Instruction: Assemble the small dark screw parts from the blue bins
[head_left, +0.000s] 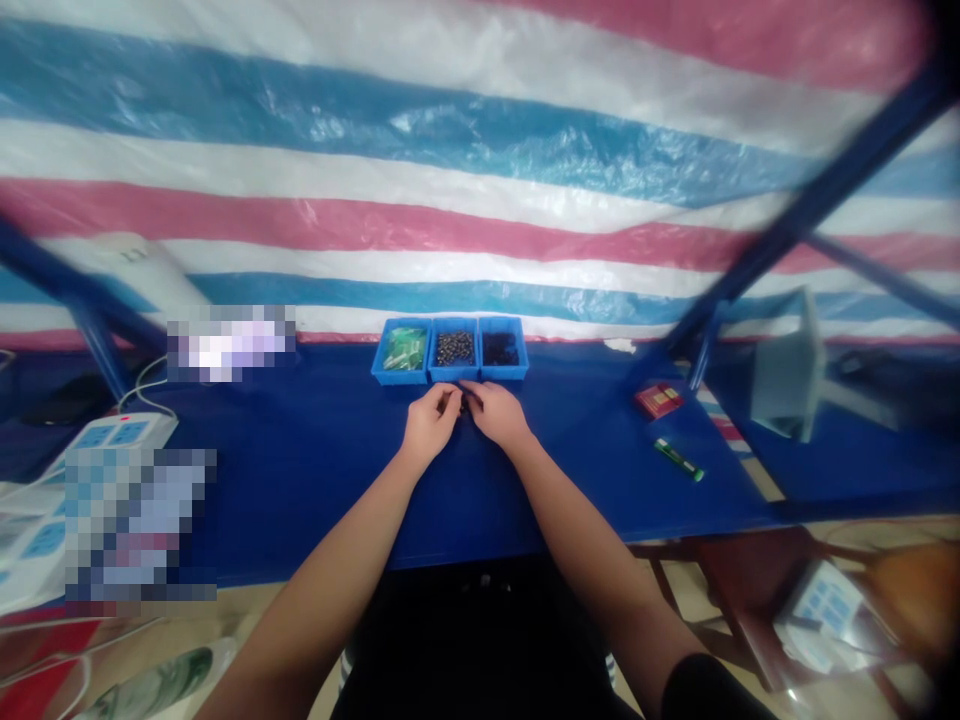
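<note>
Pinching a small dark part [465, 403] between them, the left hand [429, 422] and right hand [496, 412] meet fingertip to fingertip on the blue table [315, 470]; the part is too small to identify. Just beyond the hands stand three blue bins side by side: the left bin [402, 351] holds green pieces, the middle bin [454, 349] dark round pieces, the right bin [502, 349] black pieces. Well to the right lie a red box [658, 400] and a green tube [679, 460]. A white power strip [112, 436] sits at the left edge.
</note>
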